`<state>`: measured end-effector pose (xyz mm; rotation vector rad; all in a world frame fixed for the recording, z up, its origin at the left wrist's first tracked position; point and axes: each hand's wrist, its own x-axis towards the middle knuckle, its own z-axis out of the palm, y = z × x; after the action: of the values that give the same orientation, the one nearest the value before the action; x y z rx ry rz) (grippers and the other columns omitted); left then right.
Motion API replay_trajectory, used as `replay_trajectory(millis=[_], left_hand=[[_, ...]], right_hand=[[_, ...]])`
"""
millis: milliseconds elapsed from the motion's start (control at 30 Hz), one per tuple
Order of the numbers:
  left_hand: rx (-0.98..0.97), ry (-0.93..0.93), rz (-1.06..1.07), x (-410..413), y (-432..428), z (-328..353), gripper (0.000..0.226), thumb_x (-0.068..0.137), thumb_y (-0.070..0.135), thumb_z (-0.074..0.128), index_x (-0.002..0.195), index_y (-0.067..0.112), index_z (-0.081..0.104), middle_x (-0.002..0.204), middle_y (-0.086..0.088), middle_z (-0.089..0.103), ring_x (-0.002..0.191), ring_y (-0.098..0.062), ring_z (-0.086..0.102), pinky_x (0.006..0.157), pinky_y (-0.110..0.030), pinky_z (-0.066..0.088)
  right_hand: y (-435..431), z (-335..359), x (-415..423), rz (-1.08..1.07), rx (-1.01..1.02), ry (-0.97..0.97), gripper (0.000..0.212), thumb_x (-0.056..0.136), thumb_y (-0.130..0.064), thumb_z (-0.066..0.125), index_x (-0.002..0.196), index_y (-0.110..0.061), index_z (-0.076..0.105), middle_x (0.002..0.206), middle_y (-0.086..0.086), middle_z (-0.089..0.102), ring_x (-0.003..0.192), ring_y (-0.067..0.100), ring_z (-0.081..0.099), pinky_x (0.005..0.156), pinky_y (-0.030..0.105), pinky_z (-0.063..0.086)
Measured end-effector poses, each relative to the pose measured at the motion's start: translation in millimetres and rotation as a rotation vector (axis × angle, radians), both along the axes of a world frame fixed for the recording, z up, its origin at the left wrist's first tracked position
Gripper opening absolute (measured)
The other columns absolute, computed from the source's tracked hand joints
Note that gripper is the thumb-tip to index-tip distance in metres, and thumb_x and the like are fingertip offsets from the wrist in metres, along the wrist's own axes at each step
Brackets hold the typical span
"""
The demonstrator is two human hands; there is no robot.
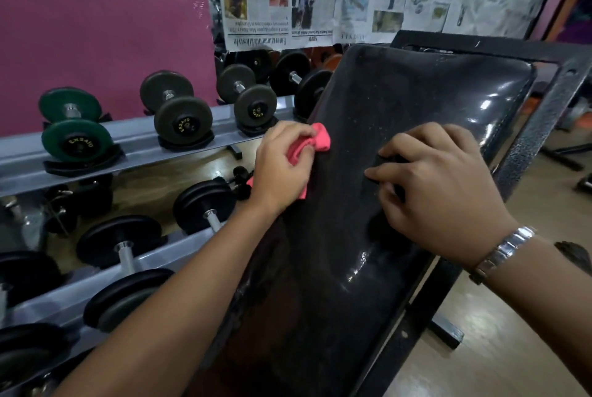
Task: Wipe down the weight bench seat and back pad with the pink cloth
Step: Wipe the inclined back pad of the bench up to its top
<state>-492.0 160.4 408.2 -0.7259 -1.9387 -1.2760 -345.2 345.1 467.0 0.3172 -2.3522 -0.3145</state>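
The black glossy back pad [400, 102] of the weight bench slopes up from the bottom centre toward the upper right, speckled with dust. My left hand [282, 166] is closed around the pink cloth [320, 140] and presses it against the pad's left edge. Part of the cloth also hangs out below that hand. My right hand [439, 188], with a metal watch on the wrist, rests fingers-down on the middle of the pad and holds nothing. The seat is not visible.
A grey two-tier dumbbell rack [134, 137] with several dumbbells stands close on the left. The bench's black steel frame [538, 114] runs along the pad's right side. Wooden floor [512, 348] lies to the right. Newspapers cover the wall behind.
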Motion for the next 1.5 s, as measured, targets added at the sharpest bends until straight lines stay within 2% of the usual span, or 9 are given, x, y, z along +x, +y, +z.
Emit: replay_trajectory(millis=[200,333,533,733,900,1100,1233,1400,1500], left_hand=[[0.017,-0.032,0.071,-6.1,-11.5,-2.6,0.02,0.085,0.003,0.067,0.1,0.014,0.073,0.103,0.005,0.067,0.097,-0.002,0.06,0.091,-0.028,0.049],[-0.056,0.082,0.024,18.1,2.9,-4.9,0.018,0.084,0.001,0.069,0.1,0.01,0.075,0.105,0.001,0.067,0.102,-0.018,0.063,0.093,-0.03,0.048],[0.001,0.023,0.129,11.1,-9.6,-10.9,0.018,0.086,0.008,0.071,0.102,0.014,0.076,0.101,0.007,0.065,0.096,-0.01,0.062,0.088,-0.037,0.052],[-0.113,0.161,0.012,57.8,11.4,-26.6,0.017,0.088,0.008,0.07,0.104,0.007,0.076,0.102,-0.005,0.067,0.094,-0.026,0.064,0.085,-0.038,0.051],[-0.007,0.051,0.21,41.9,10.5,-11.4,0.019,0.087,0.009,0.067,0.105,0.011,0.076,0.1,-0.003,0.068,0.093,-0.022,0.064,0.08,-0.042,0.052],[-0.116,0.209,0.091,80.5,24.2,-30.6,0.021,0.091,0.004,0.066,0.11,0.008,0.076,0.105,-0.007,0.069,0.09,-0.028,0.061,0.085,-0.035,0.049],[0.015,0.033,0.224,58.3,32.3,-9.2,0.022,0.091,0.01,0.064,0.109,0.012,0.076,0.103,-0.001,0.068,0.095,-0.021,0.061,0.087,-0.035,0.048],[-0.07,0.177,0.078,93.1,37.0,-26.2,0.016,0.09,0.006,0.069,0.104,0.008,0.077,0.101,-0.005,0.069,0.09,-0.026,0.062,0.084,-0.032,0.049],[-0.028,0.085,0.179,70.1,32.3,-14.7,0.019,0.09,0.009,0.067,0.106,0.01,0.077,0.101,-0.002,0.069,0.092,-0.023,0.063,0.084,-0.037,0.05]], right_hand=[[2.1,-1.1,-0.5,0.012,-0.003,-0.016,0.03,0.085,-0.031,0.048,0.089,-0.034,0.077,0.099,-0.006,0.066,0.1,0.028,0.056,0.095,0.045,0.038],[4.2,-0.8,-0.4,0.028,-0.021,-0.007,0.028,0.083,-0.03,0.05,0.089,-0.034,0.078,0.098,-0.007,0.066,0.1,0.028,0.057,0.095,0.044,0.036],[5.7,1.5,0.5,0.047,0.002,-0.054,0.031,0.085,-0.032,0.049,0.096,-0.035,0.077,0.104,-0.007,0.067,0.104,0.028,0.057,0.097,0.046,0.037],[7.3,2.8,2.3,0.053,0.0,-0.058,0.032,0.084,-0.032,0.048,0.095,-0.034,0.078,0.105,-0.007,0.068,0.104,0.028,0.057,0.096,0.046,0.038],[9.7,5.7,-1.0,0.117,-0.014,-0.082,0.038,0.082,-0.024,0.046,0.101,-0.029,0.079,0.111,-0.005,0.072,0.107,0.028,0.06,0.096,0.047,0.043],[26.7,21.3,3.1,0.206,-0.02,-0.084,0.038,0.082,-0.008,0.05,0.107,-0.018,0.077,0.112,0.005,0.072,0.105,0.034,0.063,0.091,0.051,0.05],[34.6,29.2,6.0,0.115,0.024,-0.01,0.039,0.087,-0.022,0.042,0.105,-0.021,0.077,0.111,0.003,0.07,0.105,0.034,0.059,0.088,0.05,0.045],[40.5,27.2,3.2,0.109,0.005,0.012,0.042,0.085,-0.023,0.04,0.105,-0.019,0.077,0.111,0.005,0.069,0.102,0.035,0.058,0.086,0.05,0.047],[41.5,25.7,2.5,0.129,-0.004,-0.007,0.043,0.086,-0.022,0.04,0.106,-0.018,0.077,0.111,0.005,0.069,0.101,0.035,0.059,0.087,0.05,0.047]])
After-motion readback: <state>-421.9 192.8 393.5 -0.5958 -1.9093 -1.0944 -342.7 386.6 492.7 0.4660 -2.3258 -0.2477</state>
